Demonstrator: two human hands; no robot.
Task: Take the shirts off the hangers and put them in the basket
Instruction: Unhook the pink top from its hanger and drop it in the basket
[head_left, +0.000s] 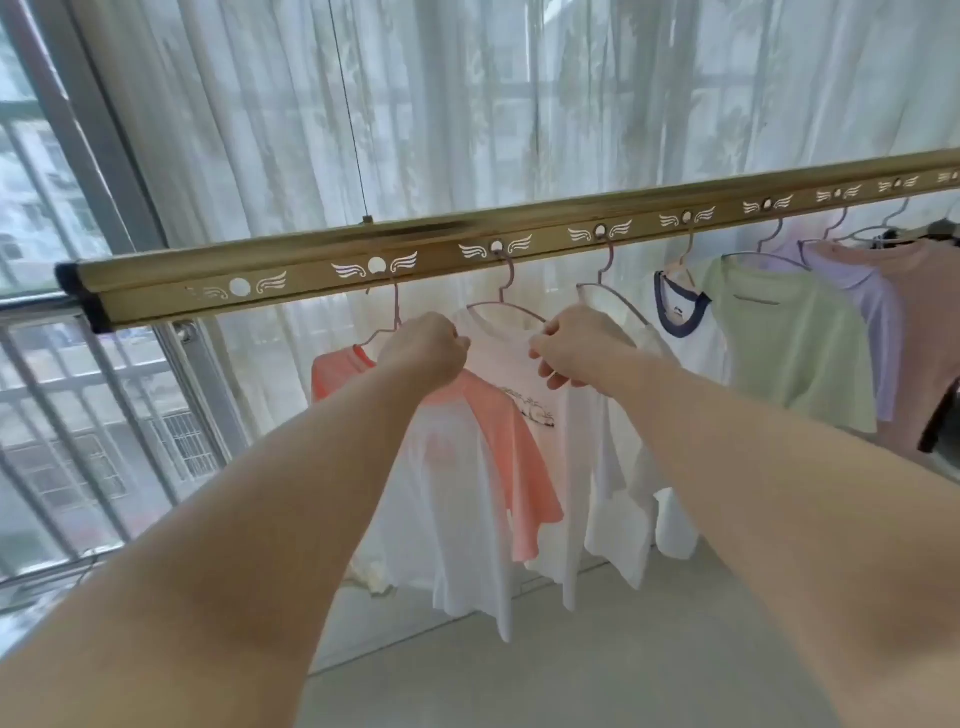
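Several shirts hang on wire hangers from a gold drying rail (441, 244). Nearest the left end is a white shirt with orange sleeves (498, 415). Behind it hangs a white shirt with a small dark print (514, 364) on a pink hanger (506, 291). My left hand (423, 348) grips the left side of that printed shirt's collar. My right hand (566, 348) pinches the collar's right side. Further right hang a plain white shirt (623, 467), a white shirt with a navy collar (685, 332), a green shirt (789, 353), a lilac one (862, 296) and a pink one (924, 312). No basket is in view.
Sheer white curtains (467, 104) hang behind the rail. A barred window (78, 415) fills the left side. A thin cable (348, 104) rises from the rail. Pale floor (571, 649) lies below the shirts.
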